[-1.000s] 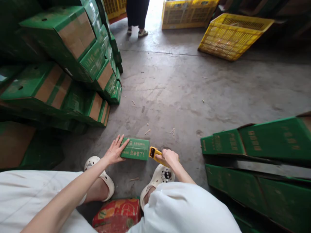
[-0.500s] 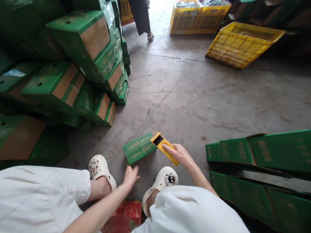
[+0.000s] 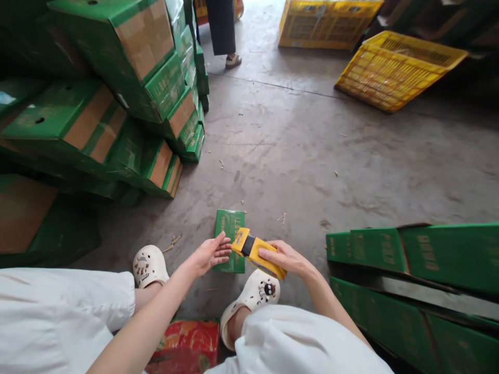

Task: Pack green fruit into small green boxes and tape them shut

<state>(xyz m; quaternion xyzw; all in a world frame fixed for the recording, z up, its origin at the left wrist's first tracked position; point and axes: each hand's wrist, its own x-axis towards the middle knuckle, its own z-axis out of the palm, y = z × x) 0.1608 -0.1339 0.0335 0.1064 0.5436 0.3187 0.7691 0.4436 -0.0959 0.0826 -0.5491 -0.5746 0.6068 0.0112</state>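
A yellow tape dispenser (image 3: 259, 253) with a dark strip near its front end is gripped in my right hand (image 3: 286, 257). My left hand (image 3: 212, 253) has its fingers apart and holds nothing, just left of the dispenser's tip. Beneath both hands, a small green box (image 3: 230, 222) with printed lettering rests on the floor in front of my feet. The dispenser's front and my left fingers overlap the box in view; whether they touch it I cannot tell.
Green cartons (image 3: 156, 85) are stacked at the left. More green cartons (image 3: 374, 252) lie at the lower right. A red box (image 3: 191, 340) sits between my legs. Yellow crates (image 3: 390, 72) stand at the back right. A person's leg (image 3: 222, 28) shows at the top.
The green box has turned from slanted to nearly upright in view. My left hand has moved up beside the dispenser, which has tilted and shifted down. The person's foot at the back has moved left.
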